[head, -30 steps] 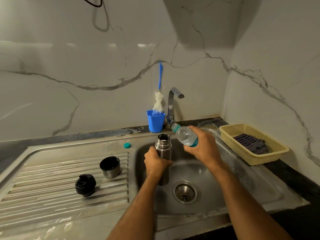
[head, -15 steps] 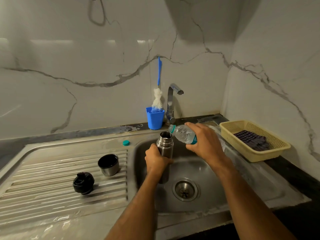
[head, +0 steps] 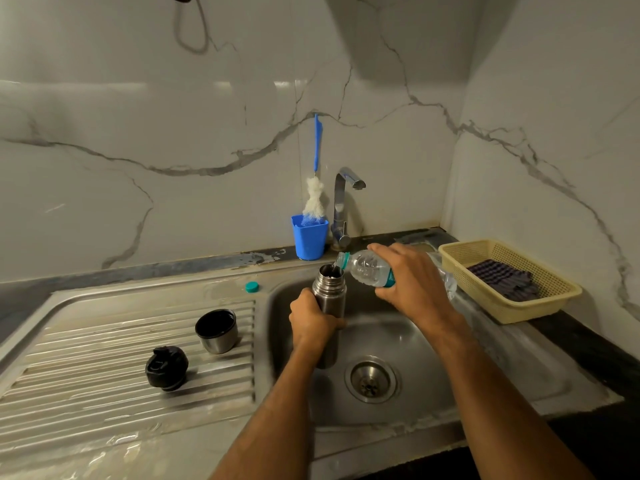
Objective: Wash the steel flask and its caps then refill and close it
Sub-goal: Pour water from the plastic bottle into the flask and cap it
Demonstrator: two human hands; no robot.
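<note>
a: pouring now, looks like. the left hand [head: 313, 322] has its fingers curled round the middle of the steel flask [head: 329, 306], holding it upright over the sink basin [head: 415, 344], so any spill should run to the drain [head: 372, 379].

b: and the other hand?

a: the right hand [head: 414, 284] is wrapped around a clear plastic bottle [head: 367, 268], tipped so its neck sits right at the flask's open mouth. i'd guess that close lip-to-lip angle is to stop splashing. i can't make out the stream itself.

b: where are the caps?

a: both off, on the ribbed draining board [head: 104, 368] to the left. the black stopper [head: 167, 368] sits nearest us, the steel cup lid [head: 217, 330] just beyond it, mouth up. a small teal bottle cap [head: 252, 287] lies further back on the sink's flat edge.

b: so washing is over?

a: judging by the layout, yes. refill under way, closing not yet done.

b: behind all that?

a: a blue cup [head: 309, 240] with a bottle brush [head: 316, 199] standing in it, beside the tap [head: 343, 206]. over right, a yellow basket [head: 502, 308] holding a dark checked cloth [head: 502, 278].
</note>
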